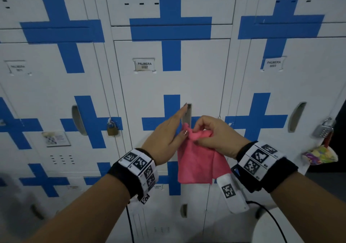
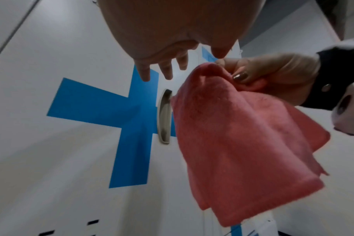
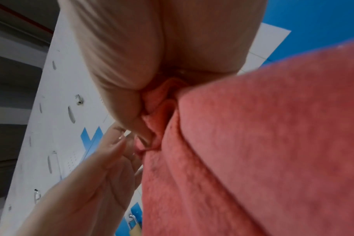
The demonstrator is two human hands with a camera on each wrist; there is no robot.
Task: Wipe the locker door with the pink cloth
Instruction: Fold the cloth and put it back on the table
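The pink cloth (image 1: 196, 162) hangs in front of the middle locker door (image 1: 149, 89), which is white with blue crosses. My right hand (image 1: 211, 132) pinches the cloth's bunched top edge, and the rest drapes down below it. My left hand (image 1: 168, 130) is just left of the cloth with straight fingers pointing up at the door's recessed handle (image 1: 189, 110); its thumb sits by the bunched edge. The left wrist view shows the cloth (image 2: 243, 135), the right hand (image 2: 273, 75) and the handle (image 2: 164, 118). The right wrist view is filled by the cloth (image 3: 253, 143) beside my left hand (image 3: 95, 175).
A label plate (image 1: 144, 65) sits high on the middle door. A brass padlock (image 1: 112, 127) hangs on the left locker. The right locker carries a silver padlock (image 1: 323, 129) and a colourful pouch (image 1: 320, 154). A black cable (image 1: 271, 216) trails from my right wrist.
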